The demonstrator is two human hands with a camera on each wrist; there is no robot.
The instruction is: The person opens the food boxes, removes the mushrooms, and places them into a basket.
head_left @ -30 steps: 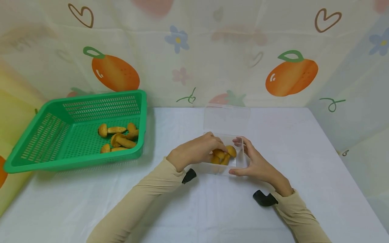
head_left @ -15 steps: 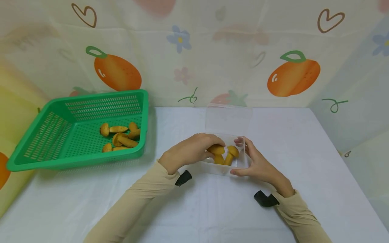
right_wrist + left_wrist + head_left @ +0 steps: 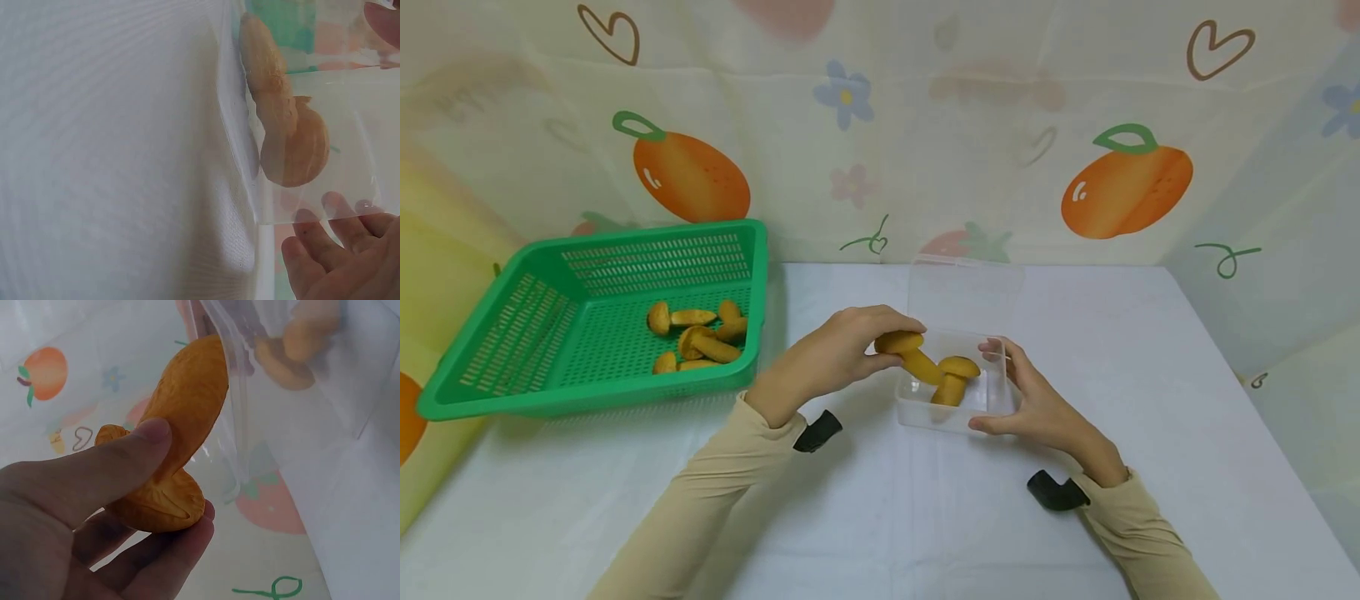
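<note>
My left hand (image 3: 842, 354) pinches a yellow-brown mushroom (image 3: 919, 365) by its cap. The stem slants down over the left side of a clear plastic box (image 3: 917, 414). In the left wrist view the thumb lies across this mushroom (image 3: 187, 400), with fingers behind the cap. A second mushroom (image 3: 953, 385) stands tilted inside the box, and it shows through the wall as a mushroom (image 3: 297, 147) in the right wrist view. At the box's right end, my right hand (image 3: 1045, 408) holds it, thumb on the near side and fingers on the far side.
The box's clear lid (image 3: 966, 287) is raised behind it. A green basket (image 3: 647, 393) with several mushrooms (image 3: 707, 343) stands to the left on the white tabletop (image 3: 925, 517). A printed cloth (image 3: 910, 150) hangs along the back.
My left hand has moved left and up, drawing one mushroom from inside the box to its left rim. The other mushroom has shifted left in the box. My right hand has stayed at the box.
</note>
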